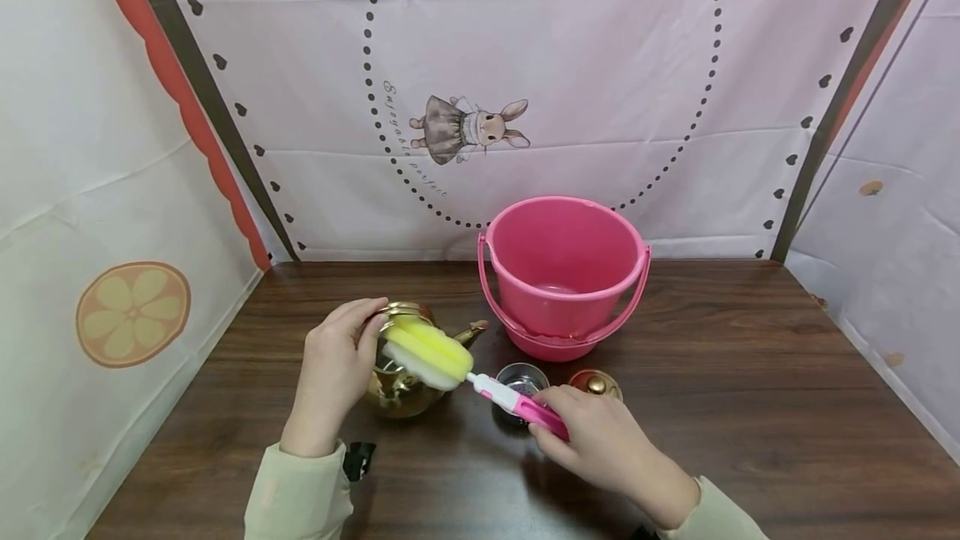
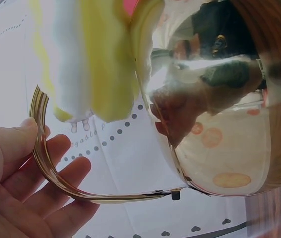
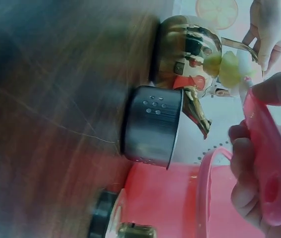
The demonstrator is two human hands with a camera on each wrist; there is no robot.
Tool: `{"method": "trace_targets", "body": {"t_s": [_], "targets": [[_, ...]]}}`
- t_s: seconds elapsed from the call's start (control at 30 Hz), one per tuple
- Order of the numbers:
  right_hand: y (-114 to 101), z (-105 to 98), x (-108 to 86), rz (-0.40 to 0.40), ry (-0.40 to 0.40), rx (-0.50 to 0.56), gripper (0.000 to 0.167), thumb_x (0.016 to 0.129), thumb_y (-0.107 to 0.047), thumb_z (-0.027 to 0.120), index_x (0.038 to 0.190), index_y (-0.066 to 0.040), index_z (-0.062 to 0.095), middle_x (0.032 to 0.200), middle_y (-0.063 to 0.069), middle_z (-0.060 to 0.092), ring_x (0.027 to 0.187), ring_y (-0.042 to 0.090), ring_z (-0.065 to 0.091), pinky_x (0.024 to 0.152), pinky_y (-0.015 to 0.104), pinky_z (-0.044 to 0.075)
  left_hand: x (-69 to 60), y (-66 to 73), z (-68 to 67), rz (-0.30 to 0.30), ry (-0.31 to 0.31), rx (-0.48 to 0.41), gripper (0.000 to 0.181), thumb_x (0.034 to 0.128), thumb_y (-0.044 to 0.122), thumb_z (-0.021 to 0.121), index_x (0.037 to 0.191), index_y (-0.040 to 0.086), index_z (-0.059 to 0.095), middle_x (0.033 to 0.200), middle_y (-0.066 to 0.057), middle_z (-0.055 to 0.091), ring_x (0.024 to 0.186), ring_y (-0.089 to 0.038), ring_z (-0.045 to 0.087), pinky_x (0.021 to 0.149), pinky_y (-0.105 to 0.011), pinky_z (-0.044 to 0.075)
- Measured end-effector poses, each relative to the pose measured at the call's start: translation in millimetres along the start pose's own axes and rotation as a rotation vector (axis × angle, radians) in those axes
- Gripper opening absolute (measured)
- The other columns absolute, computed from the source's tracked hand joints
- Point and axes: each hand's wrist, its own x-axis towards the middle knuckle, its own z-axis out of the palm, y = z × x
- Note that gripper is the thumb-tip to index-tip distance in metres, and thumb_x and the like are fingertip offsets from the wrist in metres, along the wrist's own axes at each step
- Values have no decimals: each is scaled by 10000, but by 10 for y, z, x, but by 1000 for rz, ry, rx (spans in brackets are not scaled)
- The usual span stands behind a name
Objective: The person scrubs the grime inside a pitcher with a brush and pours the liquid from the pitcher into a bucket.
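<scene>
Left hand [image 1: 333, 361] pinches the raised handle [image 2: 40, 153] of a gold kettle [image 1: 405, 400] between thumb and fingers; right hand [image 1: 600, 444] has its fingers wrapped round the pink-and-white grip of a sponge bottle brush [image 1: 454, 365]. That brush lies over the kettle's top, its long axis slanting from near right to far left, the yellow-and-white sponge leading; contact with the rim cannot be told. The kettle's spout [image 1: 471, 332] aims right and slightly far. Beneath everything is a dark wood-grain table [image 1: 720, 390], bearing a perforated metal strainer [image 3: 150, 126], a knobbed lid [image 1: 596, 386] right of it, and a pink bucket [image 1: 566, 319] farther back. Pale printed cloth [image 1: 555, 65] walls the far side, showing a sideways rabbit [image 1: 467, 127]; an orange slice [image 1: 133, 315] decorates the left.
</scene>
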Motion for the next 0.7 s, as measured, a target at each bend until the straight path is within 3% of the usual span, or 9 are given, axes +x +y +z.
{"method": "trace_targets", "body": {"t_s": [0.3, 0.7], "targets": [[2, 14, -52, -25, 67, 43, 238, 720, -261, 759, 923, -178, 667, 772, -111, 620, 609, -8, 493, 501, 190, 433, -7, 11, -11, 0, 3, -4, 196, 871, -1, 639, 1056, -37, 695, 1030, -205, 688, 922, -346, 671, 706, -458, 546], [36, -25, -83, -58, 110, 25, 251, 689, -253, 766, 910, -189, 666, 768, -119, 613, 592, 0, 510, 486, 191, 438, -8, -17, 15, -2, 3, -1, 198, 872, 12, 644, 1058, -30, 695, 1039, -203, 686, 931, -346, 669, 722, -463, 545]]}}
